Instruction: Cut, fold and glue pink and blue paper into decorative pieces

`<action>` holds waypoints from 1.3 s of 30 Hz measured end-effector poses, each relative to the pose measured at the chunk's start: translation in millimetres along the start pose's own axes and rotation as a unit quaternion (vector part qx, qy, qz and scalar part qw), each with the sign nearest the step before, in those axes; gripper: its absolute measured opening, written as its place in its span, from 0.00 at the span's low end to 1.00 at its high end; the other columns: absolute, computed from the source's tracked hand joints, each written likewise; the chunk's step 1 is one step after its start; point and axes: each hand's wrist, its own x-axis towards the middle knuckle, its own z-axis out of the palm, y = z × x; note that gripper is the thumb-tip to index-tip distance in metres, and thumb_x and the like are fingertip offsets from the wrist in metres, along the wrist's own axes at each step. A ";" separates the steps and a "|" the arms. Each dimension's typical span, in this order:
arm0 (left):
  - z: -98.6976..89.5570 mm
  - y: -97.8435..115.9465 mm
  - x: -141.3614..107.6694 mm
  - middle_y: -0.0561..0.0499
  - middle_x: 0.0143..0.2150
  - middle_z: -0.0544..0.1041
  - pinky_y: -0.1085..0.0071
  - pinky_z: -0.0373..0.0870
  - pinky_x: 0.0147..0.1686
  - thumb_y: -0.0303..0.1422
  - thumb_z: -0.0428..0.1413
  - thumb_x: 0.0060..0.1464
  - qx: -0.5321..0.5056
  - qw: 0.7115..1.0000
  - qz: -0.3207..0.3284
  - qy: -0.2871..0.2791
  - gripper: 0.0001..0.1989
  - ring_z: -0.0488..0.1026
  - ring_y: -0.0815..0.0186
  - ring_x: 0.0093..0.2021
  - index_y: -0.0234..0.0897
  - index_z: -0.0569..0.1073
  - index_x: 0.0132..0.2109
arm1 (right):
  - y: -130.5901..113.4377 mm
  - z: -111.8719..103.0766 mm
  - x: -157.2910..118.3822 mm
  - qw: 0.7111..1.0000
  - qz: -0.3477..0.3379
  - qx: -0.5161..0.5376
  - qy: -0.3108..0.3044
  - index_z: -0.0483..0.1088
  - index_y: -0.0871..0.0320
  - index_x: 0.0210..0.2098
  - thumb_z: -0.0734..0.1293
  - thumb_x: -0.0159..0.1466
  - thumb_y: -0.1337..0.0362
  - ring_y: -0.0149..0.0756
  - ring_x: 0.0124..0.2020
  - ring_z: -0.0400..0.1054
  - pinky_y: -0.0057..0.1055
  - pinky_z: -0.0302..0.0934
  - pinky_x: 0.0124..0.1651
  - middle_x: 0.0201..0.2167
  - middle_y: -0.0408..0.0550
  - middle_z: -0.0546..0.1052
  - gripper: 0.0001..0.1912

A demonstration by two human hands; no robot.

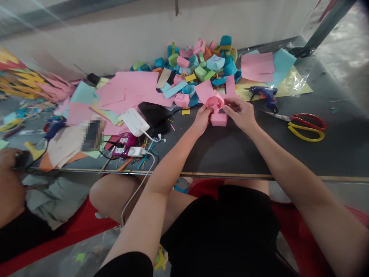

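Both my hands grip a small pink folded-paper piece with a rounded, open top, just above the dark table. My left hand pinches its left side, and my right hand has thumb and fingers closed on its right edge. Directly below, a boxy pink paper part sits between the hands; whether it is joined to the upper piece I cannot tell. Past my fingers lie a pink paper sheet and a pink paper strip. Another small pink paper box rests to the left.
Colourful folded-paper boxes are heaped at the back. A blue glue gun and scissors lie right. Left are pink sheets, a white charger, a purple power strip and cables. Another person's hand is far left.
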 end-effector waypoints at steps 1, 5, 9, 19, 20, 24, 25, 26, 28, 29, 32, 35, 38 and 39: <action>-0.9 -0.6 1.2 0.51 0.38 0.80 0.67 0.74 0.45 0.30 0.56 0.62 0.006 1.000 0.000 0.006 0.05 0.78 0.65 0.40 0.38 0.76 0.42 | 0.4 -0.1 -0.1 1.000 -0.001 -0.002 0.006 0.82 0.53 0.47 0.72 0.61 0.39 0.39 0.37 0.77 0.35 0.72 0.37 0.41 0.51 0.85 0.27; -4.5 -0.2 2.6 0.50 0.39 0.79 0.65 0.74 0.48 0.29 0.53 0.63 0.079 0.996 0.034 0.037 0.07 0.77 0.64 0.40 0.40 0.76 0.38 | -0.5 0.1 -1.6 1.000 -0.015 -0.018 0.019 0.80 0.53 0.50 0.72 0.62 0.43 0.38 0.37 0.76 0.34 0.70 0.35 0.43 0.51 0.84 0.25; -3.9 4.7 -4.6 0.50 0.40 0.80 0.64 0.72 0.52 0.30 0.54 0.65 0.211 0.971 0.104 0.032 0.06 0.76 0.62 0.44 0.42 0.76 0.41 | -3.2 1.3 -3.6 0.998 -0.028 -0.046 0.015 0.81 0.54 0.45 0.73 0.62 0.47 0.37 0.35 0.75 0.34 0.69 0.36 0.41 0.50 0.84 0.20; 4.4 16.7 -23.1 0.54 0.31 0.76 0.66 0.70 0.49 0.31 0.59 0.62 0.213 0.969 0.117 -0.044 0.03 0.74 0.62 0.41 0.42 0.76 0.37 | -0.1 1.8 0.6 0.999 0.035 0.010 0.014 0.80 0.55 0.33 0.71 0.63 0.52 0.38 0.32 0.75 0.36 0.69 0.35 0.29 0.46 0.81 0.13; 5.1 18.1 -24.2 0.54 0.30 0.74 0.66 0.69 0.49 0.30 0.60 0.62 0.207 0.971 0.115 -0.042 0.05 0.73 0.62 0.40 0.42 0.75 0.35 | -0.7 1.7 0.6 0.999 0.036 0.004 0.011 0.80 0.55 0.33 0.71 0.63 0.51 0.37 0.31 0.75 0.36 0.69 0.35 0.28 0.46 0.81 0.13; 6.2 22.1 -26.4 0.53 0.27 0.72 0.65 0.67 0.50 0.28 0.61 0.60 0.200 0.973 0.107 -0.029 0.10 0.73 0.61 0.41 0.42 0.73 0.31 | -2.7 0.8 0.2 0.999 0.033 -0.014 -0.003 0.81 0.54 0.33 0.72 0.62 0.47 0.37 0.30 0.74 0.36 0.69 0.35 0.29 0.45 0.81 0.16; 6.0 22.5 -26.5 0.53 0.27 0.71 0.65 0.67 0.50 0.28 0.61 0.61 0.204 0.972 0.108 -0.032 0.09 0.73 0.60 0.41 0.42 0.73 0.31 | -2.7 0.4 0.3 0.999 0.032 -0.016 -0.005 0.81 0.54 0.33 0.72 0.62 0.45 0.38 0.31 0.75 0.36 0.69 0.36 0.29 0.45 0.81 0.18; 5.6 22.5 -26.4 0.53 0.27 0.72 0.65 0.67 0.50 0.30 0.61 0.61 0.211 0.971 0.111 -0.037 0.09 0.74 0.60 0.41 0.42 0.74 0.31 | -2.3 0.0 0.5 0.999 0.034 -0.019 -0.006 0.81 0.54 0.33 0.73 0.62 0.43 0.39 0.31 0.75 0.37 0.70 0.36 0.28 0.46 0.81 0.20; 4.7 21.9 -26.4 0.53 0.27 0.72 0.65 0.68 0.49 0.33 0.61 0.62 0.226 0.966 0.117 -0.049 0.08 0.74 0.60 0.42 0.42 0.74 0.32 | -0.7 -1.0 1.2 0.999 0.043 -0.025 -0.004 0.82 0.55 0.32 0.73 0.61 0.41 0.40 0.31 0.75 0.37 0.70 0.36 0.27 0.47 0.81 0.22; 4.4 21.5 -26.5 0.53 0.27 0.73 0.65 0.68 0.49 0.34 0.61 0.62 0.234 0.963 0.120 -0.054 0.09 0.74 0.60 0.41 0.42 0.74 0.32 | 0.5 -1.3 1.6 0.998 0.048 -0.027 -0.004 0.82 0.56 0.32 0.73 0.61 0.41 0.41 0.32 0.76 0.38 0.70 0.36 0.27 0.47 0.81 0.22; 4.6 20.7 -27.4 0.54 0.26 0.71 0.67 0.68 0.45 0.37 0.61 0.62 0.248 0.958 0.130 -0.062 0.10 0.73 0.62 0.37 0.42 0.73 0.32 | 5.0 -1.2 2.8 0.998 0.059 -0.023 -0.004 0.82 0.57 0.32 0.74 0.61 0.45 0.41 0.33 0.76 0.38 0.70 0.36 0.28 0.48 0.82 0.20; 6.5 21.6 -28.9 0.55 0.24 0.68 0.67 0.67 0.43 0.36 0.61 0.62 0.257 0.954 0.141 -0.057 0.12 0.69 0.64 0.33 0.42 0.72 0.30 | 9.9 0.8 3.8 0.998 0.068 -0.013 -0.014 0.81 0.58 0.32 0.74 0.61 0.47 0.41 0.33 0.77 0.38 0.72 0.37 0.29 0.49 0.82 0.18; 8.9 23.4 -30.6 0.55 0.23 0.67 0.67 0.66 0.43 0.35 0.62 0.61 0.250 0.957 0.140 -0.050 0.14 0.68 0.63 0.33 0.42 0.70 0.28 | 14.9 2.6 4.3 0.997 0.069 -0.010 -0.024 0.80 0.59 0.32 0.73 0.62 0.48 0.39 0.32 0.76 0.38 0.73 0.37 0.28 0.48 0.81 0.18; 9.4 23.9 -31.1 0.54 0.24 0.67 0.66 0.66 0.43 0.36 0.62 0.61 0.243 0.960 0.134 -0.049 0.15 0.69 0.63 0.34 0.42 0.70 0.27 | 16.8 3.0 4.5 0.998 0.065 -0.008 -0.024 0.80 0.59 0.32 0.73 0.62 0.48 0.39 0.32 0.76 0.38 0.74 0.37 0.27 0.48 0.80 0.18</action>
